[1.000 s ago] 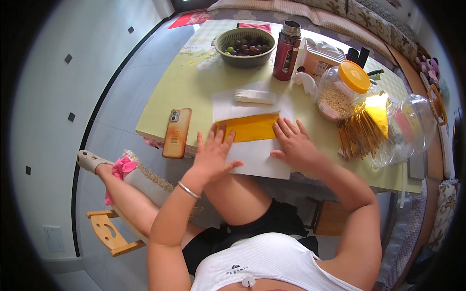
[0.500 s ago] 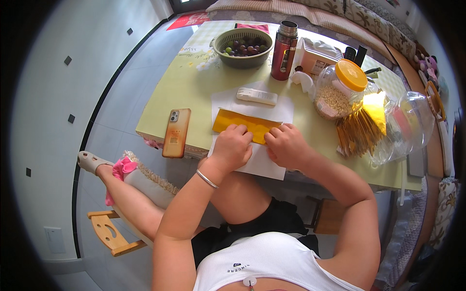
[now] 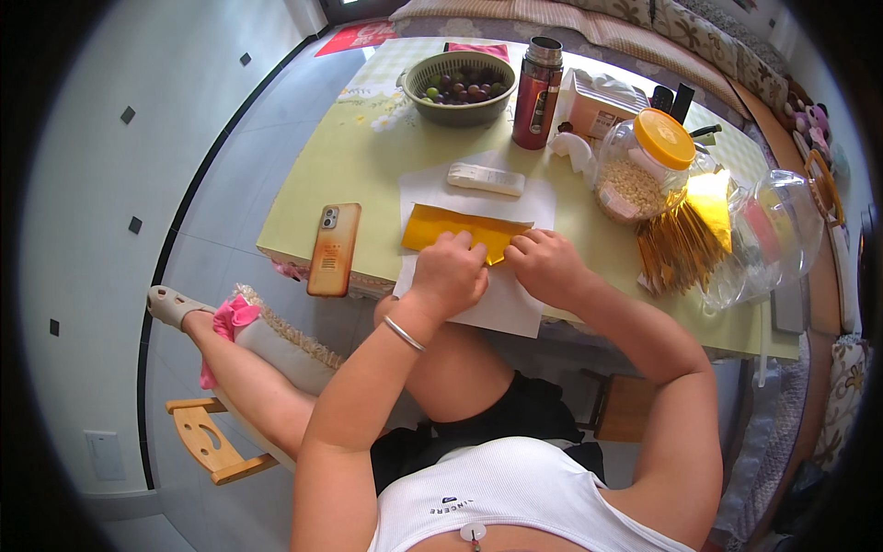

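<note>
A strip of folded gold foil paper lies across white paper sheets at the near side of the table. My left hand has its fingers bent onto the strip's near edge, left of its right end. Gripping the right end is my right hand, with curled fingers. Between the hands the near edge of the foil forms a small folded point. The thumbs are mostly hidden. Just beyond the foil lies a white oblong object, whose kind I cannot make out.
An orange phone lies at the table's left edge. Farther back stand a colander of grapes and a red thermos. On the right are a yellow-lidded jar, a stack of gold foil pieces and a clear plastic container.
My left hand has shifted slightly right and nearer to me, toward my right hand. The foil's right end now shows a folded corner between the hands.
</note>
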Demonstrator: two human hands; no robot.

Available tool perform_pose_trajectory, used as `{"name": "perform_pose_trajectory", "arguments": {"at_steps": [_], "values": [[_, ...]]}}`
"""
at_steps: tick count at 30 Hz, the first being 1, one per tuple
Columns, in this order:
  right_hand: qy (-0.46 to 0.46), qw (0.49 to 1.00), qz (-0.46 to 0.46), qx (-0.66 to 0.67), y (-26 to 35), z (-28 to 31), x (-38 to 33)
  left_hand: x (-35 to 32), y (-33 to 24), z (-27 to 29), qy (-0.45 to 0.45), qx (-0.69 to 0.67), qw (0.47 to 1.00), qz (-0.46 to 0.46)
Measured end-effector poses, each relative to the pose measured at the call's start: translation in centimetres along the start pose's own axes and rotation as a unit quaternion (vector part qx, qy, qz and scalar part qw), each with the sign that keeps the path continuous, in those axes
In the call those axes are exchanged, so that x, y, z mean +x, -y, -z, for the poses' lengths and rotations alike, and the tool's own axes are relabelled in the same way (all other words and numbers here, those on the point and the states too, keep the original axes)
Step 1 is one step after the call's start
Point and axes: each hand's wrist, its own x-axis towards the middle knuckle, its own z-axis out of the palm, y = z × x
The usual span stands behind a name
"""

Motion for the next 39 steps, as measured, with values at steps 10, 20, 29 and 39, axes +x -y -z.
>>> {"name": "perform_pose_trajectory", "arguments": {"at_steps": [10,20,29,39], "values": [[0.038,0.904,-0.278,0.321,-3.4,-0.6,2.0,-0.1,-1.0,-2.7,-0.138,-0.103,0.970,0.173],[-0.043,0.987,-0.127,0.085,-1.9,-1.6,1.7,0.8,-1.3,-3.1,-0.124,-0.087,0.949,0.277],[0.135,0.986,0.006,0.094,0.8,-0.4,0.2,1.2,-0.9,-3.6,-0.109,-0.057,0.946,0.300],[0.168,0.983,-0.026,0.073,0.5,-1.2,0.1,1.3,-1.0,-2.7,-0.071,-0.037,0.951,0.298]]}}
